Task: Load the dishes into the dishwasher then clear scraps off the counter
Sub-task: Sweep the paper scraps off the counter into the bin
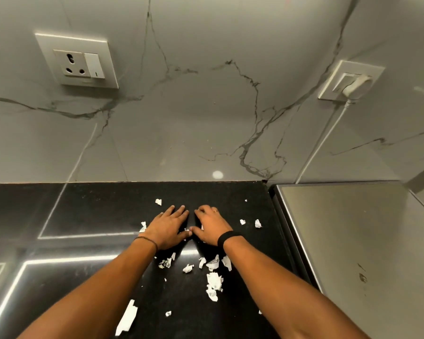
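Several torn white paper scraps (214, 282) lie scattered over the glossy black counter (91, 211). My left hand (167, 227) rests palm down on the counter with its fingers spread, a small scrap at its outer edge. My right hand (212, 225) lies beside it, fingers curled slightly, thumb tip touching the left thumb over a tiny scrap. Neither hand holds anything that I can see. More scraps (257, 223) lie to the right of the right hand, and a long strip (127, 318) sits near the front edge. No dishes or dishwasher are in view.
A brushed steel surface (353, 241) adjoins the counter on the right. A marble wall (206, 106) rises behind, with a socket plate (77, 61) at upper left and a plugged-in white plug (355, 85) with its cable running down at right.
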